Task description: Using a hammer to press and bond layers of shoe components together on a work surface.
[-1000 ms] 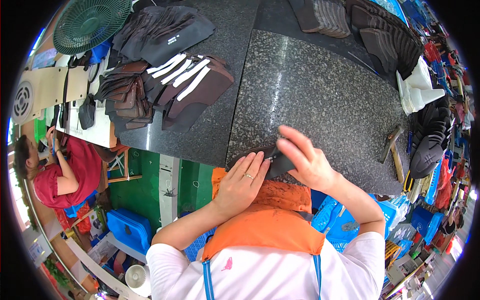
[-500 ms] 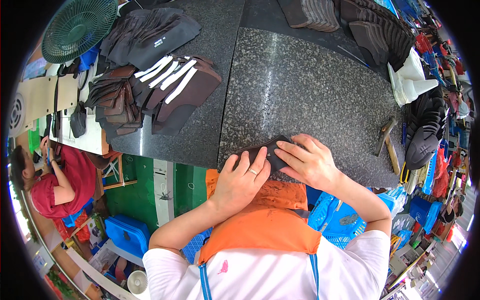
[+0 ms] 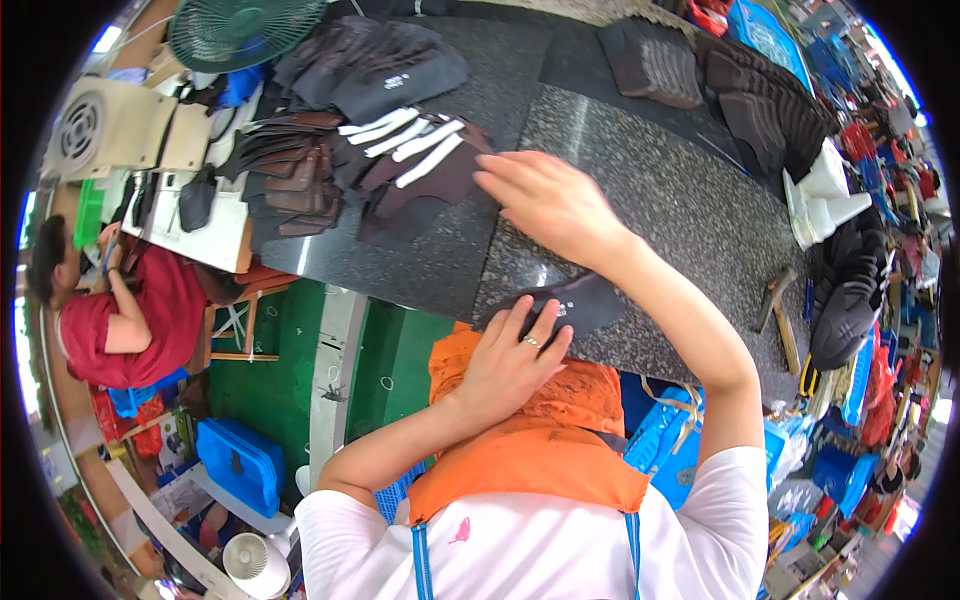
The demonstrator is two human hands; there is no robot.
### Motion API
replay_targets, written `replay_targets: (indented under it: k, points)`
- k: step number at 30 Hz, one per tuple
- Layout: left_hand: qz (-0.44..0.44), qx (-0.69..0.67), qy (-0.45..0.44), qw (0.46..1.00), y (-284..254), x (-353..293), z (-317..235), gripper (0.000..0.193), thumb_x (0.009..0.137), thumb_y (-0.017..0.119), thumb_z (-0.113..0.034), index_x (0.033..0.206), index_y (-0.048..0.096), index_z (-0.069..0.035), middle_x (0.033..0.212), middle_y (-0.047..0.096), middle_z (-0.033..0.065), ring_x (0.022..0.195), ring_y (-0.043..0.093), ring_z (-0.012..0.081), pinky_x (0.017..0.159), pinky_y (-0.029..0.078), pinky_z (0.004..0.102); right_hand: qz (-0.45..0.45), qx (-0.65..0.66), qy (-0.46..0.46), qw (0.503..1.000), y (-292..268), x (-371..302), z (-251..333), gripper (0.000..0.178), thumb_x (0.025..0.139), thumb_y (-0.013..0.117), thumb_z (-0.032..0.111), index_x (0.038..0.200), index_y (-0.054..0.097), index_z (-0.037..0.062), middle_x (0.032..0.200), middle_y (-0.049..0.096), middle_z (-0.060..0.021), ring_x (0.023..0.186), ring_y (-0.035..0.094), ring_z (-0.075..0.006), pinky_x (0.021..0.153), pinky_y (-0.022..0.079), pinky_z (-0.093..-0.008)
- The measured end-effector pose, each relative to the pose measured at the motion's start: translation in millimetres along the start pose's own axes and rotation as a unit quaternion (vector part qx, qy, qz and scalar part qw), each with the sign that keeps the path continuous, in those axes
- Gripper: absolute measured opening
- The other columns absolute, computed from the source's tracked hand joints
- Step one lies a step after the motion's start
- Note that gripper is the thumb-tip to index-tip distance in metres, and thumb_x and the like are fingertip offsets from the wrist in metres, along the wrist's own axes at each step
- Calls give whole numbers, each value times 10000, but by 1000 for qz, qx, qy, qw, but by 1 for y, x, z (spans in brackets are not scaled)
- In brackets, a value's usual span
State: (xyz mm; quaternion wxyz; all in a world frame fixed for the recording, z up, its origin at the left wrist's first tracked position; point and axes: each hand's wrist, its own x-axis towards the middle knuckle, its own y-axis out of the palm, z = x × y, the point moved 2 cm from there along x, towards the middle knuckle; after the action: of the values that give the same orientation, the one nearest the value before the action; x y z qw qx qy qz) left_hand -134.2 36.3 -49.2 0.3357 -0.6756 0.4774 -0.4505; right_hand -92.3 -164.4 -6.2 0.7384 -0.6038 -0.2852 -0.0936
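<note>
A dark shoe-upper piece (image 3: pixel 585 303) with small pale marks lies at the near edge of the stone slab. My left hand (image 3: pixel 512 358), a ring on one finger, rests on its left end with the fingers spread. My right hand (image 3: pixel 553 208) is raised above the slab, fingers stretched toward the left and somewhat blurred, holding nothing that I can see. Its fingertips are beside a stack of dark brown shoe-upper pieces (image 3: pixel 440 190) with several white strips (image 3: pixel 430 160) on top.
More dark pieces (image 3: pixel 370 70) are piled at the far left, near a green fan (image 3: pixel 240 30). A hammer (image 3: pixel 778 310), white cones (image 3: pixel 825 200) and black soles (image 3: pixel 845 300) stand at the right. A person in red (image 3: pixel 140 310) sits at the left.
My right hand has let go of the dark piece and moved up and left to the stack. The piece now lies flatter under my left hand, and the whole view has shifted.
</note>
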Motion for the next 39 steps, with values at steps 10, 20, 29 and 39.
replay_targets:
  k: [10,20,29,39]
  points:
    - [-153,72,-194,966,-61,36,131,429,948,621,-288,1295,599,-38,1301,611,150,1214,518,358,990,411,460,30,6,-121,992,35,-2,-12,255,767,610,125,989,654,7,954,623,-69,882,635,-213,777,554,-337]
    - [-140,-81,-272,949,-58,52,160,336,981,563,-324,1034,712,-27,1001,669,135,950,582,330,869,438,420,88,45,-98,990,10,15,-14,129,763,664,112,861,636,33,823,557,-70,870,603,-252,748,531,-389]
    - [84,-352,-231,903,-58,38,88,570,1055,386,-462,918,743,-40,927,708,91,809,601,223,749,462,368,99,71,342,932,-72,-75,52,129,777,690,69,888,638,30,971,602,-118,853,625,-289,692,540,-379]
    - [253,-497,-274,784,-46,70,73,568,967,581,-524,1012,710,27,857,688,46,799,576,76,707,478,252,165,40,62,984,-41,-127,104,556,788,607,165,1335,551,82,1399,499,-138,1160,523,-303,1003,489,-408]
